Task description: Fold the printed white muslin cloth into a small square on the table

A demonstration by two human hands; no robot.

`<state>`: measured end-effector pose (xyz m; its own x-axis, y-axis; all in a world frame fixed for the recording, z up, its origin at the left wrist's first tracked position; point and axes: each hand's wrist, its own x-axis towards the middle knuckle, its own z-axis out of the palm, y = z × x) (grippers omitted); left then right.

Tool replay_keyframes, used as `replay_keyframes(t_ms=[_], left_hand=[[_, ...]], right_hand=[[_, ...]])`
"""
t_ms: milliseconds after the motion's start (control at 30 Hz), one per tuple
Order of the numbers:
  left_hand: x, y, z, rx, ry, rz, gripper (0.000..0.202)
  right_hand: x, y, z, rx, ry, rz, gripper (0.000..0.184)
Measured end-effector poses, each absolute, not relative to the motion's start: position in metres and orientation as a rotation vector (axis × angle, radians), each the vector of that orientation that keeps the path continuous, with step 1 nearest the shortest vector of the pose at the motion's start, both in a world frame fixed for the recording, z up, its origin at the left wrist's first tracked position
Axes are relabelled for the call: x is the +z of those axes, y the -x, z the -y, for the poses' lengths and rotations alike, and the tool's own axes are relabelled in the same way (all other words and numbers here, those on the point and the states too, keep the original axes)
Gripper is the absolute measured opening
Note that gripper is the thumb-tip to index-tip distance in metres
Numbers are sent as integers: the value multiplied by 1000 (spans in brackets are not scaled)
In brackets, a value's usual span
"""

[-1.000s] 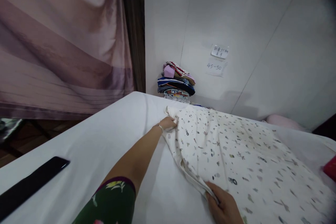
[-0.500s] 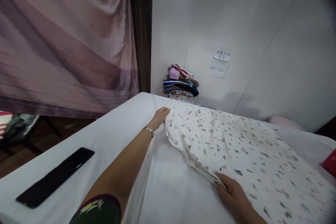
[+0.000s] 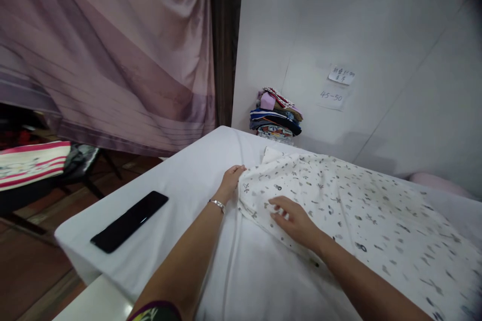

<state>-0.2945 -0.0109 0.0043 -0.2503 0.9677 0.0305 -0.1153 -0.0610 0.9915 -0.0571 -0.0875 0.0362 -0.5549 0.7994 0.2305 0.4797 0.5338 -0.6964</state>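
Observation:
A white cloth [image 3: 312,180] with small grey and dark printed motifs lies spread over the right part of the white-covered table [image 3: 196,175]. My left hand [image 3: 230,181], with a silver bracelet at the wrist, pinches the cloth's left corner, pulling it into folds there. Over the cloth's left part hovers my right hand [image 3: 293,216], its fingers apart and slightly curled, holding nothing. The cloth's near edge runs under my right forearm.
A black phone-like slab [image 3: 130,220] lies on the table's left. Folded clothes [image 3: 276,118] are stacked beyond the far edge, by the wall with paper notes [image 3: 331,99]. A pinkish curtain [image 3: 150,60] hangs at left, above a striped cloth [image 3: 33,163] on a chair.
My right hand has let go of the cloth's near edge and moved up and left, toward my left hand. The corner in my left hand has come nearer, and the view has turned left.

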Motion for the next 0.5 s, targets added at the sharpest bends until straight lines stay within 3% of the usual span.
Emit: replay_keyframes(t_ms=[233, 500], left_hand=[[-8, 293, 18, 1557, -956, -1343, 48], [-19, 292, 18, 1551, -821, -1294, 54]], right_hand=[[-11, 160, 30, 855, 959, 2105, 40], [-51, 172, 26, 1159, 1002, 1752, 39]])
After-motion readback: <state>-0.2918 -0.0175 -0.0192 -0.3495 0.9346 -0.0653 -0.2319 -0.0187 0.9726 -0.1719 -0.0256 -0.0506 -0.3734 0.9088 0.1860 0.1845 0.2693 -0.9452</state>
